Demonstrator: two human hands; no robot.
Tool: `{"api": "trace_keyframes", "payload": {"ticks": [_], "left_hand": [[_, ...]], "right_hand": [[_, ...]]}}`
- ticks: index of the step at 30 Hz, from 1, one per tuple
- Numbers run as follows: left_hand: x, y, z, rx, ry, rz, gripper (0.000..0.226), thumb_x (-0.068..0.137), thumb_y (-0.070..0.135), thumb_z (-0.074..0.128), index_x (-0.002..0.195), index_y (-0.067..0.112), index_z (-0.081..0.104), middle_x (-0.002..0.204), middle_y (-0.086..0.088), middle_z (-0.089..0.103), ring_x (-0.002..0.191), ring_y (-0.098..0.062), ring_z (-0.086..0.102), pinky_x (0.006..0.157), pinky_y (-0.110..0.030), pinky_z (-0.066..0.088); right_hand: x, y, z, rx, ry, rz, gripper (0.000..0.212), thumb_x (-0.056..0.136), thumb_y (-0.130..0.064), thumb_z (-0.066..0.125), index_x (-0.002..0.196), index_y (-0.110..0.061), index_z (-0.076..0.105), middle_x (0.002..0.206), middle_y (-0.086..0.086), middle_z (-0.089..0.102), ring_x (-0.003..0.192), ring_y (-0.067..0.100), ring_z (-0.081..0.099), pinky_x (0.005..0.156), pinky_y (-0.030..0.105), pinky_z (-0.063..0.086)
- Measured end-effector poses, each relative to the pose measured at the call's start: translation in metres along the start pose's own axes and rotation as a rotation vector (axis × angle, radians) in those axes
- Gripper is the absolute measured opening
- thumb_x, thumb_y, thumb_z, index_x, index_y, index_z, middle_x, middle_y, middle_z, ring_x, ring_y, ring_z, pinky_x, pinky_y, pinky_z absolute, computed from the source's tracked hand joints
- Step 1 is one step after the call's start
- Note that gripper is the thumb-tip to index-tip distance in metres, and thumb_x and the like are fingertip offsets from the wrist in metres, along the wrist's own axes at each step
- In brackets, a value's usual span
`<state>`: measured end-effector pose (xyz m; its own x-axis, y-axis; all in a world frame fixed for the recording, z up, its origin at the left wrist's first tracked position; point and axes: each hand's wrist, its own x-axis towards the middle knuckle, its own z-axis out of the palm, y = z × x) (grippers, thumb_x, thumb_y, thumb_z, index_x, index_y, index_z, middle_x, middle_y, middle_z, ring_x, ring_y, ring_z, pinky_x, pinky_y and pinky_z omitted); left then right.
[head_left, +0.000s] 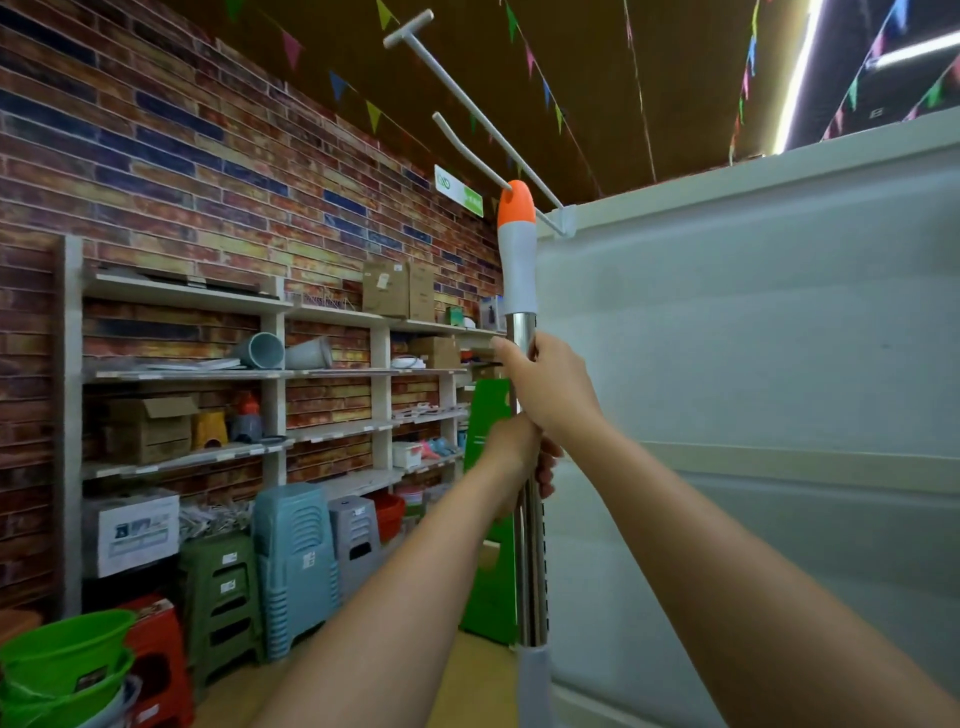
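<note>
A mop pole (531, 545) with a shiny metal shaft stands upright in front of me. Its grey handle with an orange tip (515, 208) reaches up to a white display hook (470, 150) that juts from the top of a white panel (753, 338); the hook's lower prong passes into the orange tip. My right hand (545, 384) grips the shaft just under the grey handle. My left hand (514, 447) grips the shaft right below it, touching the right hand. A longer T-ended white rod (415, 36) runs above the prong.
White shelves (291, 374) against a brick wall on the left carry cardboard boxes, buckets and small goods. Stacked plastic stools (296, 561) in blue, grey, green and red stand on the floor, with green basins (62, 660) at bottom left. A green cardboard display (488, 571) stands behind the pole.
</note>
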<state>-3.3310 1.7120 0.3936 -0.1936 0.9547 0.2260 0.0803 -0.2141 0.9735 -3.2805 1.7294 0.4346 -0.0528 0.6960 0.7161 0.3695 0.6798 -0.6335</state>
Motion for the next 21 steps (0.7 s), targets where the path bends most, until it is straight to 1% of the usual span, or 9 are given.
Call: {"api": "trace_keyframes", "payload": {"ticks": [4, 9, 15, 21], "left_hand": [[0.019, -0.008, 0.012, -0.023, -0.005, 0.023, 0.035, 0.092, 0.021, 0.030, 0.064, 0.008, 0.047, 0.053, -0.006, 0.042, 0.047, -0.019, 0.038, 0.048, -0.029, 0.036], [0.035, -0.011, 0.023, -0.031, -0.009, 0.016, 0.035, 0.090, 0.017, 0.032, 0.059, 0.009, 0.045, 0.052, -0.005, 0.042, 0.047, -0.018, 0.037, 0.050, -0.028, 0.035], [0.048, -0.012, 0.032, -0.038, -0.015, 0.008, 0.035, 0.092, 0.016, 0.029, 0.061, 0.008, 0.045, 0.054, -0.007, 0.042, 0.047, -0.019, 0.037, 0.050, -0.028, 0.035], [0.064, -0.020, 0.039, -0.045, -0.021, 0.044, 0.032, 0.094, 0.018, 0.031, 0.067, 0.008, 0.046, 0.056, -0.008, 0.044, 0.048, -0.020, 0.039, 0.047, -0.026, 0.034]], "right_hand": [[0.012, 0.016, 0.000, -0.034, 0.023, 0.007, 0.036, 0.089, -0.051, 0.047, 0.067, -0.024, 0.038, 0.067, -0.003, 0.046, 0.063, 0.016, 0.046, 0.055, 0.029, 0.033], [0.023, 0.031, -0.004, -0.065, 0.031, 0.026, 0.042, 0.089, -0.051, 0.047, 0.065, -0.019, 0.035, 0.065, -0.001, 0.043, 0.061, 0.018, 0.042, 0.054, 0.030, 0.030], [0.030, 0.042, -0.008, -0.062, 0.021, 0.034, 0.042, 0.091, -0.048, 0.046, 0.063, -0.021, 0.031, 0.065, -0.002, 0.041, 0.058, 0.014, 0.039, 0.052, 0.029, 0.030], [0.035, 0.053, -0.004, -0.076, 0.049, 0.035, 0.042, 0.091, -0.051, 0.045, 0.064, -0.021, 0.031, 0.064, -0.003, 0.040, 0.058, 0.013, 0.038, 0.053, 0.029, 0.030]]}}
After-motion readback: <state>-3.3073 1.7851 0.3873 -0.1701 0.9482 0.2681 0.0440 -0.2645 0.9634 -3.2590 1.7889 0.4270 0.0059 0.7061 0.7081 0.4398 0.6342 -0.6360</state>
